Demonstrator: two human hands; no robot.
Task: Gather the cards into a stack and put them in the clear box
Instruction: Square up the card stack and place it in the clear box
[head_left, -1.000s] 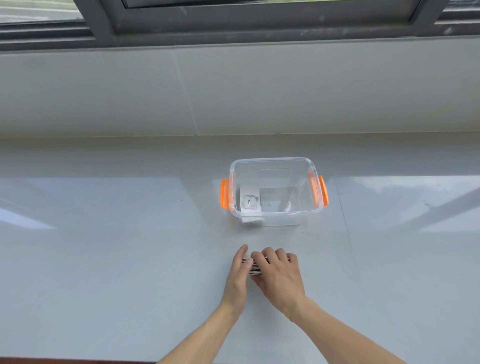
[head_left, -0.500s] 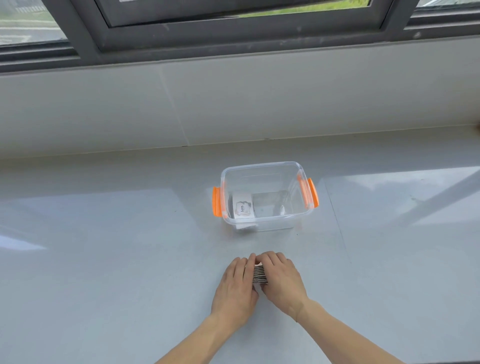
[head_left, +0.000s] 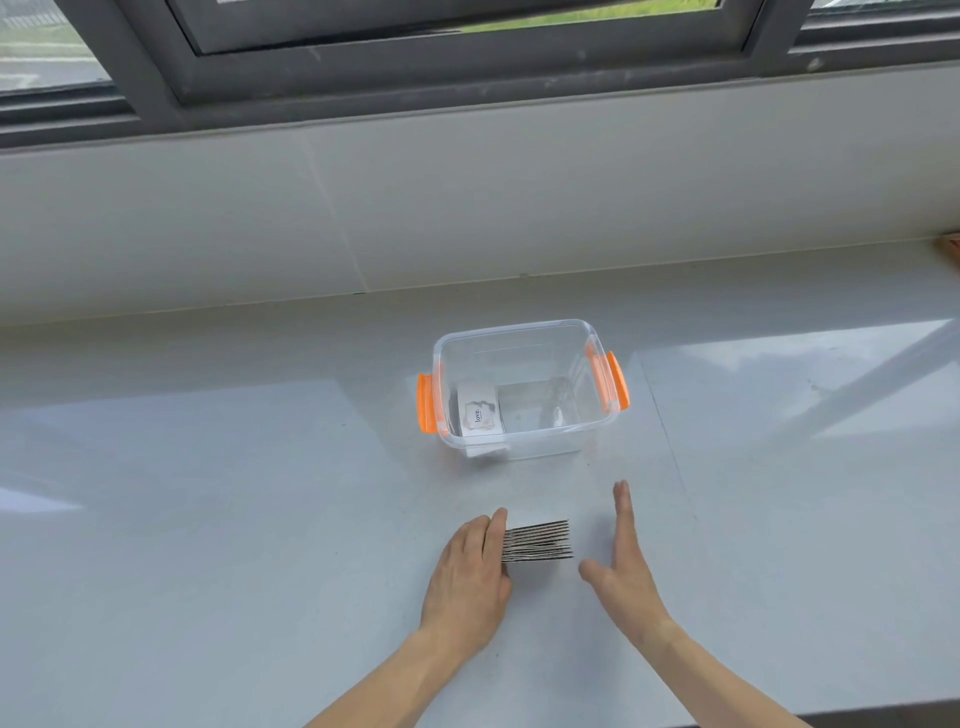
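A bunch of cards stands on edge on the white counter, showing dark striped edges, slightly fanned. My left hand lies flat with its fingertips against the left end of the cards. My right hand is open, palm facing left, a short gap to the right of the cards and not touching them. The clear box with orange side latches stands just beyond the cards. Inside it, at the left, lies a white card printed "love".
The white counter stretches wide on both sides and runs back to a tiled wall under a dark window frame. A small orange-brown object shows at the far right edge.
My right hand has lifted off the cards and swung out to the right, opening. The cards are now uncovered. My left hand stays at their left end.
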